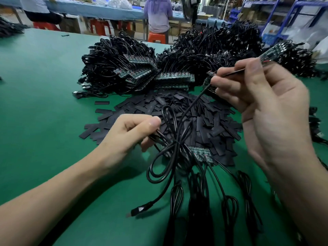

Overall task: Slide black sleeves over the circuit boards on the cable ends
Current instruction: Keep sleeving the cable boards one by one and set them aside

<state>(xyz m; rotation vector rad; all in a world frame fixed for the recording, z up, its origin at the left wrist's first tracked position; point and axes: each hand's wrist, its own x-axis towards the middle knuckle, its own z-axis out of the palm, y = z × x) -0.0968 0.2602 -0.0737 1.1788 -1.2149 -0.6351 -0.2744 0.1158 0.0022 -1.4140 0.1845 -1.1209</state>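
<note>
In the head view, the right hand is up high on the right. Its thumb and fingers are pressed together on the end of 1 thin black cable, right where the circuit board begins. The board sticks out past the thumb, up in the air. It looks blurry and bare, with no sleeve on it.

The left hand is lower, near the middle. Its thumb and curled fingers squeeze a tied bunch of cable loops just above the green table. A plug hangs from a loop near the front.

The black sleeves lie in a big flat pile on the table between the 2 hands. A short row of boards rests at the near edge of the pile. More board stacks and big cable heaps sit behind it.

A sleeve looks light, thin and floppy, so it is probably best pinched at 1 end and squeezed so its mouth opens. The board looks stiff but easy to hurt, so I would hold it by its edges or by the cable just behind it. The cable is bendy and will flop about.
</note>
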